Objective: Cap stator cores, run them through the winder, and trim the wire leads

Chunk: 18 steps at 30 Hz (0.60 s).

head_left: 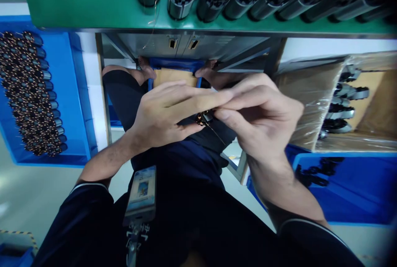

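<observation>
A: What are the 2 hands doing?

B: The left hand (161, 116) and right hand (260, 120) are pinching a small copper-wound coil (204, 118) between them, each grip clamped on it above the person's lap (182, 163) (a thin wire (217, 133) is trailing from it).

A: What's around them?

B: A blue tray (77, 93) is holding rows of wound cores (31, 93) on the left, a green shelf (93, 4) is carrying metal cylinders (211, 4) ahead, and a cardboard box (310, 89) is sitting on the right.

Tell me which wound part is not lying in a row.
The wound part pinched between the left hand and right hand, trailing a thin wire; the others sit in rows, in the blue tray, along the green bench.
</observation>
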Motion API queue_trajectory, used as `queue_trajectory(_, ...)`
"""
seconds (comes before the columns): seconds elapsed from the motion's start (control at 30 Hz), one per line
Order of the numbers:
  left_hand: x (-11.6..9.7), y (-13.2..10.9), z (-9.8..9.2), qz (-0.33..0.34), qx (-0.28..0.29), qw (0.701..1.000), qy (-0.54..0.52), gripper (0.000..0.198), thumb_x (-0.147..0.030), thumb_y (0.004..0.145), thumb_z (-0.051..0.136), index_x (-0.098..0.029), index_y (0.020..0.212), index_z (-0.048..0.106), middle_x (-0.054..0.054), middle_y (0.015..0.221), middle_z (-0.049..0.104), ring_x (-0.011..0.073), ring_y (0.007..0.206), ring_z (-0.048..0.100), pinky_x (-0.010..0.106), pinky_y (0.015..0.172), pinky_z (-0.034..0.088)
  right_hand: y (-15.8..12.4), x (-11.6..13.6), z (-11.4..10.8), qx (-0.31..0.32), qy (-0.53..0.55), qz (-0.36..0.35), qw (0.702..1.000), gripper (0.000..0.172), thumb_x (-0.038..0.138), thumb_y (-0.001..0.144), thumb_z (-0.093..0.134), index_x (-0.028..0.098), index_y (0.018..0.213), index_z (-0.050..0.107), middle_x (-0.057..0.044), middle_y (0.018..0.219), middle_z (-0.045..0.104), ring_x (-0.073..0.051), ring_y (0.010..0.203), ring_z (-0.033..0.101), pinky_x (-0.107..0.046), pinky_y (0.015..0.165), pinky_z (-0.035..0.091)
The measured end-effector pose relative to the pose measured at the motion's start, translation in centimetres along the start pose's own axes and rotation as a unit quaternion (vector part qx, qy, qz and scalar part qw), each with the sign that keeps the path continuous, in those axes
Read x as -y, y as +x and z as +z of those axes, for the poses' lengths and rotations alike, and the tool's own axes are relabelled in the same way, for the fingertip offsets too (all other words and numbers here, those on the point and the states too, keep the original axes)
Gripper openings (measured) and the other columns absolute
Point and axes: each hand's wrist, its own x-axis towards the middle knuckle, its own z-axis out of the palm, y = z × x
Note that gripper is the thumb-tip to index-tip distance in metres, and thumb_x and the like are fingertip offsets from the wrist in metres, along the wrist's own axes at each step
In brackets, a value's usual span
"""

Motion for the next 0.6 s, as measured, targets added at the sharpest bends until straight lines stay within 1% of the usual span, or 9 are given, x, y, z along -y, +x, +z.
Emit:
queue_trajectory(0.1,-0.8,0.3,-0.1,-0.050,-0.032,0.997,-0.052,0.025,-0.040,0.115,0.087,-0.038,0.140,0.086,-0.002,0.140,0.092,0.0247,0.122,0.093,0.045,0.108,0.079,0.6,-0.1,0.1,-0.090,0.027,0.005,0.996,0.017,0.049,0.095,0.107,0.038,0.097,0.094,0.000,0.084,0.075,-0.024,0.083,0.074,-0.048,0.094,0.072)
queue_trajectory(0.17,-1.2,0.6,-0.1,-0.083,-0.079,0.992,-0.057,0.025,-0.049,0.114,0.090,-0.035,0.134,0.088,0.000,0.139,0.092,0.0264,0.124,0.092,0.047,0.106,0.080,1.0,-0.2,0.4,-0.180,0.078,0.015,0.981,0.020,0.050,0.091,0.110,0.038,0.093,0.094,0.001,0.076,0.069,-0.020,0.071,0.064,-0.041,0.085,0.071)
queue_trajectory(0.2,-1.3,0.7,-0.2,-0.089,-0.104,0.989,-0.058,0.028,-0.051,0.111,0.093,-0.033,0.132,0.089,0.000,0.136,0.093,0.0265,0.124,0.092,0.047,0.106,0.080,1.0,-0.2,0.6,-0.212,0.090,0.013,0.973,0.021,0.051,0.091,0.110,0.038,0.092,0.094,0.002,0.074,0.067,-0.019,0.067,0.060,-0.040,0.082,0.070)
queue_trajectory(0.23,-1.4,0.7,-0.2,-0.094,-0.124,0.986,-0.060,0.032,-0.051,0.108,0.097,-0.033,0.132,0.088,0.000,0.135,0.093,0.0258,0.123,0.092,0.046,0.107,0.080,0.9,-0.2,0.7,-0.221,0.083,0.010,0.972,0.020,0.051,0.091,0.110,0.040,0.092,0.094,0.002,0.075,0.068,-0.020,0.068,0.060,-0.040,0.083,0.071)
queue_trajectory(0.27,-1.5,0.8,-0.1,-0.092,-0.140,0.984,-0.066,0.036,-0.050,0.105,0.100,-0.032,0.133,0.088,0.000,0.132,0.093,0.0245,0.121,0.092,0.044,0.107,0.080,0.8,-0.1,0.9,-0.207,0.059,-0.001,0.976,0.019,0.052,0.091,0.109,0.041,0.095,0.094,0.001,0.078,0.071,-0.022,0.072,0.064,-0.042,0.087,0.072)
queue_trajectory(0.33,-1.4,1.0,-0.1,-0.080,-0.150,0.982,-0.078,0.040,-0.050,0.103,0.102,-0.032,0.135,0.087,-0.002,0.128,0.094,0.0216,0.114,0.092,0.040,0.104,0.079,0.1,0.1,1.1,-0.123,-0.011,-0.031,0.992,0.023,0.051,0.090,0.109,0.042,0.106,0.095,-0.001,0.091,0.081,-0.027,0.088,0.076,-0.050,0.096,0.072)
queue_trajectory(0.4,-1.2,1.1,0.0,-0.059,-0.144,0.985,-0.079,0.039,-0.054,0.105,0.099,-0.033,0.135,0.087,-0.002,0.124,0.094,0.0203,0.110,0.091,0.039,0.100,0.079,-0.5,0.5,1.4,-0.052,-0.045,-0.047,0.997,0.027,0.048,0.092,0.107,0.043,0.116,0.095,-0.003,0.102,0.085,-0.030,0.096,0.080,-0.055,0.100,0.072)
queue_trajectory(0.53,-0.9,1.1,0.5,-0.030,-0.153,0.986,-0.063,0.038,-0.048,0.103,0.103,-0.029,0.130,0.086,-0.002,0.119,0.093,0.0175,0.109,0.088,0.036,0.101,0.076,-0.6,1.1,1.6,-0.050,-0.037,-0.040,0.997,0.010,0.037,0.105,0.095,0.043,0.113,0.095,-0.002,0.097,0.082,-0.028,0.094,0.079,-0.056,0.105,0.070)
queue_trajectory(0.6,-0.7,0.9,0.7,-0.032,-0.160,0.985,-0.064,0.040,-0.056,0.105,0.099,-0.031,0.132,0.082,-0.002,0.118,0.091,0.0186,0.109,0.086,0.038,0.100,0.076,-0.4,1.1,1.5,-0.049,-0.044,-0.044,0.997,0.006,0.037,0.106,0.094,0.041,0.110,0.094,-0.001,0.095,0.080,-0.027,0.093,0.078,-0.055,0.105,0.070)
